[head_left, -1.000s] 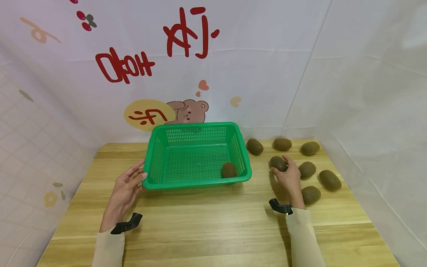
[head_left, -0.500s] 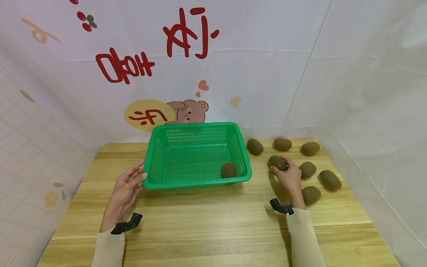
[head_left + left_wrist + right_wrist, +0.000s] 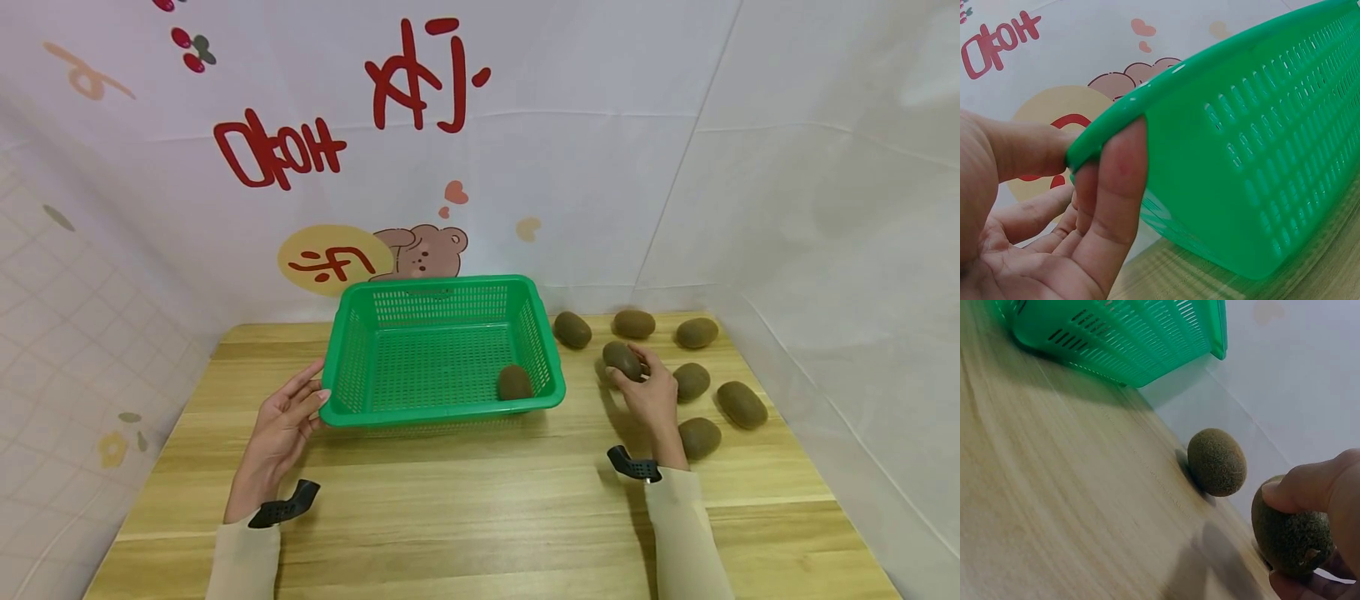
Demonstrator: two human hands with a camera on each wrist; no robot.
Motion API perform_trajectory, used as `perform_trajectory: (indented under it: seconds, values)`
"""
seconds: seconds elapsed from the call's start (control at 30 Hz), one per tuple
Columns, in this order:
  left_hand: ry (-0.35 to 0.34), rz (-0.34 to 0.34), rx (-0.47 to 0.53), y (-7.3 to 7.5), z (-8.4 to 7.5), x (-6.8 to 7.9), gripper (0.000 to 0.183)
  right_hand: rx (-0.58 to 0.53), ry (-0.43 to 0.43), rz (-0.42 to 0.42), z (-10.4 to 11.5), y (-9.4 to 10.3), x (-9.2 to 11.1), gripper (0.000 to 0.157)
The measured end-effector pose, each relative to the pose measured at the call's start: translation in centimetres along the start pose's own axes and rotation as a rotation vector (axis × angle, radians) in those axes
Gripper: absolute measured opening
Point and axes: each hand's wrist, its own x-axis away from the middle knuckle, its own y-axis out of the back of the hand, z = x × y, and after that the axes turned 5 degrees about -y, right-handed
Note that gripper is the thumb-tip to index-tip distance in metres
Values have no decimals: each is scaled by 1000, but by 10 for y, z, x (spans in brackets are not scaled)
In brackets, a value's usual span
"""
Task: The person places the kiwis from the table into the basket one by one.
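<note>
A green plastic basket [image 3: 442,412] stands on the wooden table, and one kiwi [image 3: 515,382] lies in its near right corner. My left hand [image 3: 283,425] pinches the basket's rim [image 3: 1138,97] at the near left corner, thumb on one side and fingers on the other. Right of the basket, my right hand [image 3: 651,398] grips another kiwi [image 3: 622,360] between thumb and fingers. In the right wrist view this kiwi [image 3: 1288,537] is held over the table, its shadow falling on the wood. Part of it is hidden behind the thumb.
Several loose kiwis lie around my right hand, among them one beside the basket [image 3: 573,330], one at the back [image 3: 634,323] and one far right [image 3: 742,405]. A white printed cloth [image 3: 600,167] hangs behind the table [image 3: 450,517] and along its sides.
The kiwi in my right hand has risen slightly and shifted a little leftward and away from me. My left hand and the basket have stayed put.
</note>
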Motion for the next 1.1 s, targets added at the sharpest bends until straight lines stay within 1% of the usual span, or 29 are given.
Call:
perform_trajectory:
  seconds: [0.13,0.33,0.53,0.8,1.03,1.1]
  values:
    - [-3,1,5,-1,-1,0,52,-32,20,-11,1,-1,-1,63]
    - [-10,5,21,-3,-2,-1,50,-45,51,-30,2,-3,-1,62]
    - [-9,-1,2,-3,-2,-1,50,-86,87,-34,5,-4,-3,63]
    - [5,-11,10,0,-1,-1,64,-117,77,-13,14,-4,-1,65]
    - [-4,-10,1,-1,0,-1,57,-156,97,-2,25,-4,3,64]
    - [-3,-10,-9,-1,0,-1,60,-164,102,6,28,-3,4,64]
